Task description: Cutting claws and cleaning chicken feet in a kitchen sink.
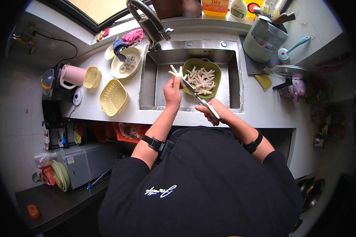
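Over the left part of the steel sink, my left hand grips a pale chicken foot with its toes pointing up and away. My right hand is closed around the grey and white handles of kitchen scissors. The scissor blades reach up to the lower end of the foot, beside my left fingers; whether they touch it I cannot tell. A green basin with a heap of chicken feet stands in the sink, behind and under the scissors.
A faucet rises behind the sink's left corner. Left of the sink stand a yellow colander, a smaller yellow basket, a dish of what looks like shrimp and a pink kettle. On the right are a knife holder and a glass lid.
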Available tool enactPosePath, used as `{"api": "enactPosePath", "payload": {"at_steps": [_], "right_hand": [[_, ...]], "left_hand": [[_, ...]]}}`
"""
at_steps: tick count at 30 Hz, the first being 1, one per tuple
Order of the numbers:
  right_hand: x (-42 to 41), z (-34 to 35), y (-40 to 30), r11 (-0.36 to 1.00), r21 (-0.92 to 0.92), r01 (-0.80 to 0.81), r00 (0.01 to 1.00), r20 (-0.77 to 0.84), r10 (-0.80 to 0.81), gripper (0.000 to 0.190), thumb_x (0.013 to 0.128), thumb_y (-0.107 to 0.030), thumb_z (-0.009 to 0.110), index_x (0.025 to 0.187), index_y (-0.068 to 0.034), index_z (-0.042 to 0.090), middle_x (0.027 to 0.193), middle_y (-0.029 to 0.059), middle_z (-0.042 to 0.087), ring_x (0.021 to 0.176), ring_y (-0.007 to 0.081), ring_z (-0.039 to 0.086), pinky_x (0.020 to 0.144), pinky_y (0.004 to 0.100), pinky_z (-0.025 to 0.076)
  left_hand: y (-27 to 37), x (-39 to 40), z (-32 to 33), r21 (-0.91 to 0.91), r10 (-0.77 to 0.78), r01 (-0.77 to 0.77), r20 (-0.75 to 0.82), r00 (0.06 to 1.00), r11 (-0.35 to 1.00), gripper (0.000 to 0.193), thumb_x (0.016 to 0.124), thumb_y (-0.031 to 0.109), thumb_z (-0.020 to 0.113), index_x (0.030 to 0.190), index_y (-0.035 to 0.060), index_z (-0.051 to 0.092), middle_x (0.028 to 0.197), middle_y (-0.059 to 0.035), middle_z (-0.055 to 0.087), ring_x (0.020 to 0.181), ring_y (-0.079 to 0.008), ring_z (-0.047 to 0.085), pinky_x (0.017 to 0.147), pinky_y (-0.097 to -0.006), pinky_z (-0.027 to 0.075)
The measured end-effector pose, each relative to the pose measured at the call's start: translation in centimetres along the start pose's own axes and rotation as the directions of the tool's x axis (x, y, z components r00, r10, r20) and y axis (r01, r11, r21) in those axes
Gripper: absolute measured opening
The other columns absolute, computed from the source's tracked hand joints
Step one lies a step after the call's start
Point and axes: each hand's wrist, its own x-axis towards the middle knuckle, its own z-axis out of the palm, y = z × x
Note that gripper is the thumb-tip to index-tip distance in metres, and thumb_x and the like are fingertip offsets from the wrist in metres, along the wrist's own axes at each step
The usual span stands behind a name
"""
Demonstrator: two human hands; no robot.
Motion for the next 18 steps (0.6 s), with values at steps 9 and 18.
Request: {"api": "enactPosePath", "payload": {"at_steps": [9, 18], "right_hand": [[0.8, 0.5, 1.2, 0.992, 0.113, 0.047, 0.998, 0.037, -0.052, 0.057, 0.079, -0.053, 0.068, 0.055, -0.005, 0.049, 0.046, 0.0051, 0.048, 0.036, 0.0141, 0.050, 0.034, 0.0273, 0.042], [0.1, 0.5, 1.4, 0.995, 0.091, 0.041, 0.989, 0.139, -0.054, 0.065, 0.082, -0.066, 0.054, 0.063, -0.004, 0.050, 0.052, 0.0065, 0.051, 0.042, 0.0157, 0.055, 0.039, 0.0279, 0.048]], "left_hand": [[-0.4, -0.2, 0.1, -0.063, -0.049, 0.046, -0.050, 0.998, 0.997, 0.032, 0.098, 0.027, 0.048, 0.087, 0.0009, 0.061, 0.071, 0.0010, 0.057, 0.065, -0.0066, 0.049, 0.062, -0.0226, 0.041], [1.0, -0.4, -0.1, 0.348, 0.202, -0.210, 0.059, 0.978, 0.914, 0.027, 0.096, 0.025, 0.051, 0.096, -0.0004, 0.062, 0.073, -0.0061, 0.060, 0.065, -0.0141, 0.053, 0.061, -0.0302, 0.044]]}}
